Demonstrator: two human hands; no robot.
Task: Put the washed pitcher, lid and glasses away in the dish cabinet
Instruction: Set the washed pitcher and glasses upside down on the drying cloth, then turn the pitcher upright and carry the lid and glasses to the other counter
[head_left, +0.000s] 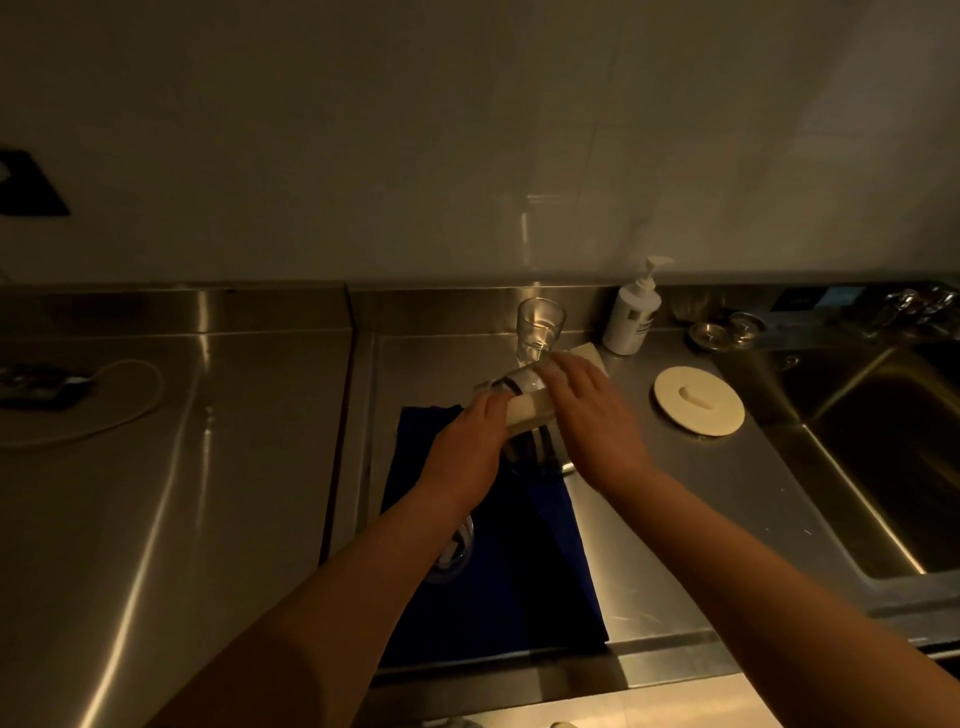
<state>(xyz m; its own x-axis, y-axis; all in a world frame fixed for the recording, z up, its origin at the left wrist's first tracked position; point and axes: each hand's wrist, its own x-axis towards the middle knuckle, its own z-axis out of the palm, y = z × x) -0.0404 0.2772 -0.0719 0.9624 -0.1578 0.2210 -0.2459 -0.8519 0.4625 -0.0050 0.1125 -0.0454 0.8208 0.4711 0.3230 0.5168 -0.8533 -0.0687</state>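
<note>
The glass pitcher (519, 384), with a dark band and a pale handle part, lies tilted between both hands above a blue cloth (519, 571). My left hand (467, 447) grips its pale part from the left. My right hand (592, 415) lies over its right side with the fingers curved round the body. An upright clear glass (540, 325) stands just behind the pitcher. A second glass (457, 545) lies on the cloth, mostly hidden under my left forearm. The round cream lid (698, 400) rests flat on the steel counter to the right.
A white soap pump bottle (634, 317) stands at the back wall, with small metal strainers (727, 332) beside it. A steel sink basin (883, 457) opens on the right. A phone with a cable (47, 387) lies on the left counter.
</note>
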